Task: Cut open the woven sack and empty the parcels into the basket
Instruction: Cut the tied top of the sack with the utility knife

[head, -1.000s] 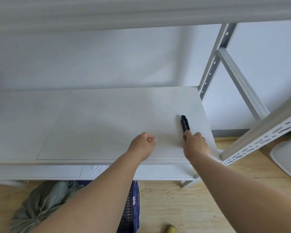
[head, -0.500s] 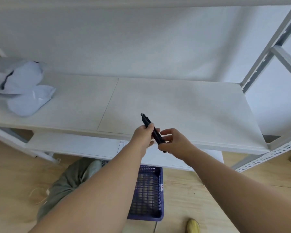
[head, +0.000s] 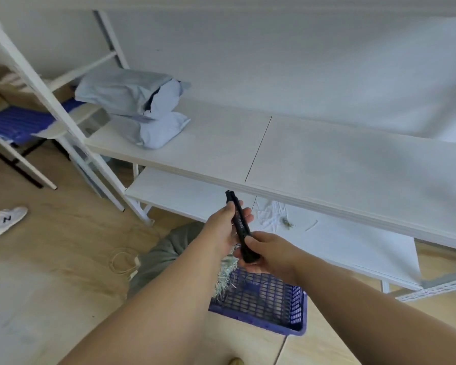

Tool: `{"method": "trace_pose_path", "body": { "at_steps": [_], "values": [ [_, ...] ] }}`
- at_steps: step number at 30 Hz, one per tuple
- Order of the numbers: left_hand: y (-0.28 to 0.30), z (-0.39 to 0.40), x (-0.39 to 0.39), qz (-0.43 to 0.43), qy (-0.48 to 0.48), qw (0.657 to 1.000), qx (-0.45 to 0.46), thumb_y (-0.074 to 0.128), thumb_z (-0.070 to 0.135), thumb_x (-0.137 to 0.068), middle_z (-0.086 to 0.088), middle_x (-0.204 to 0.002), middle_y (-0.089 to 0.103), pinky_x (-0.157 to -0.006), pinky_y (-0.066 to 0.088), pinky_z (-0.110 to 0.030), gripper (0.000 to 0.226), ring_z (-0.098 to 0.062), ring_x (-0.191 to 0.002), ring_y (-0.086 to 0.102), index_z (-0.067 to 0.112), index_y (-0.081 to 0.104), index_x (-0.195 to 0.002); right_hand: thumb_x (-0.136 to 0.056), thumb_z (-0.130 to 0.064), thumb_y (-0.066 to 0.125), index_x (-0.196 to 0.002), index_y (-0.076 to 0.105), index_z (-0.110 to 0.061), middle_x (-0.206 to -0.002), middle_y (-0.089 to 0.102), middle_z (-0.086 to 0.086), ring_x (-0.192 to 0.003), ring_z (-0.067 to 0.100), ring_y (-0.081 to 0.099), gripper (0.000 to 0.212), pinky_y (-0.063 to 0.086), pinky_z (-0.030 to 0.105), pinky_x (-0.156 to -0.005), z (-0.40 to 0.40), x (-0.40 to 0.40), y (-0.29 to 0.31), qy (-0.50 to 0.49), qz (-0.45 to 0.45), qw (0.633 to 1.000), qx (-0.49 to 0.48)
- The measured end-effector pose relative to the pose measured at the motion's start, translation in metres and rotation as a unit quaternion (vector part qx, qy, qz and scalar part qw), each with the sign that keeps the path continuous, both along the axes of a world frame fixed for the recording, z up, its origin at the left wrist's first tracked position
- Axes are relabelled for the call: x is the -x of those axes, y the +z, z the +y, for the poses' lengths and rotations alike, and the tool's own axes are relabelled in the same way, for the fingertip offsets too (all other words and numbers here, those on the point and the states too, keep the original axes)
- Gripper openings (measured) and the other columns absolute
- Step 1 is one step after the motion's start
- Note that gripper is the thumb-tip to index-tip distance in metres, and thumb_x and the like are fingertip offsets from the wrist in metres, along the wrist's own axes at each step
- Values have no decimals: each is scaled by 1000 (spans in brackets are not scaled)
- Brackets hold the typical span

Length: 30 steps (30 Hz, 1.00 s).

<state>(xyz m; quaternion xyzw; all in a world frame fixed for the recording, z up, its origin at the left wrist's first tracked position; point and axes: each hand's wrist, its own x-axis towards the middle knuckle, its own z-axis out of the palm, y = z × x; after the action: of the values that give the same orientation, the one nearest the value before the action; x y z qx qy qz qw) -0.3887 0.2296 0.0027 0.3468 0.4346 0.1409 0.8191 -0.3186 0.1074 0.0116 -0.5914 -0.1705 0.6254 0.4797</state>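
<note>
The woven sack (head: 169, 248) lies on the floor directly below my two hands, a grey-green slump with its frayed mouth (head: 225, 279) draped at the near edge of the blue basket (head: 269, 309). I judge it soft and floppy but fairly weighty with parcels, so it should be gathered at the bunched neck just under my left grip, not pinched at the loose threads. My left hand (head: 221, 230) is curled around the upper part of the black utility knife (head: 238, 225); my right hand (head: 263, 252) is closed on its lower end, thumb on top. I cannot tell whether the blade is out. Beyond the knife runs the white shelf (head: 327, 164), bare there, with pale blue parcels (head: 137, 106) stacked far off to my left.
</note>
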Motion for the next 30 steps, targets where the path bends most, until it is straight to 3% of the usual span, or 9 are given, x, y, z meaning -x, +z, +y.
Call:
{"method": "trace_pose_path", "body": {
  "at_steps": [3,9,12,15,19,23,25,27,30],
  "values": [
    [0,-7,20,3,13,1000,7,37,35,-104,-1,-104,69,-70,49,-31,35,-13,-94,68,16,59,-123,-104,-25,38,-113,56,-6,-86,60,8,-69,16,60,27,52,27,-63,4,21,-5,-2,-9,1000,0],
    [-9,-31,42,16,26,999,13,41,35,-103,-1,-97,70,-79,47,-36,30,-18,-94,65,19,60,-119,-101,-43,39,-99,57,-7,-64,53,3,-49,13,46,40,39,22,-44,-10,40,-13,-44,-1,997,68],
    [-16,-50,36,30,-9,999,15,44,36,-102,-1,-103,71,-88,48,-40,26,-20,-102,65,22,63,-114,-92,-60,46,-78,58,-10,-55,52,1,-44,13,43,53,34,23,-42,-28,35,-15,-77,-30,988,127],
    [-21,-65,31,47,-28,999,-5,46,36,-101,-2,-107,70,-86,50,-40,22,-21,-102,64,23,62,-108,-83,-69,52,-67,56,-12,-52,51,1,-42,13,41,59,32,23,-41,-42,27,-18,-95,-28,984,146],
    [-25,-72,46,91,-19,995,-22,49,35,-100,0,-106,71,-80,50,-34,19,-14,-96,65,23,64,-101,-83,-67,53,-78,61,-9,-59,58,2,-46,13,51,59,41,21,-41,-46,29,-23,-46,9,988,146],
    [-29,-68,59,88,-33,996,-11,42,30,-103,-1,-104,72,-84,52,-37,25,-18,-95,66,16,61,-110,-101,-38,43,-113,59,-2,-76,64,8,-62,18,58,42,50,26,-54,-39,34,-29,-13,92,993,79],
    [-33,-64,60,98,-38,994,-9,44,30,-102,1,-100,73,-96,46,-40,25,-16,-92,65,17,60,-116,-101,-35,44,-112,56,-3,-69,57,5,-51,13,52,36,46,23,-46,-33,34,-30,-17,80,992,92],
    [-37,-56,59,103,-47,994,-1,46,31,-101,0,-104,72,-96,47,-40,29,-17,-93,65,14,60,-120,-98,-42,48,-108,55,-6,-62,52,2,-42,9,45,38,40,19,-37,-24,35,-32,-26,66,990,122],
    [-47,-36,62,99,-62,993,10,48,33,-100,1,-108,72,-95,48,-40,29,-17,-96,65,15,62,-119,-96,-48,49,-105,55,-7,-61,52,3,-40,9,44,43,40,18,-37,-5,41,-38,-33,44,989,138]
  ]
}}
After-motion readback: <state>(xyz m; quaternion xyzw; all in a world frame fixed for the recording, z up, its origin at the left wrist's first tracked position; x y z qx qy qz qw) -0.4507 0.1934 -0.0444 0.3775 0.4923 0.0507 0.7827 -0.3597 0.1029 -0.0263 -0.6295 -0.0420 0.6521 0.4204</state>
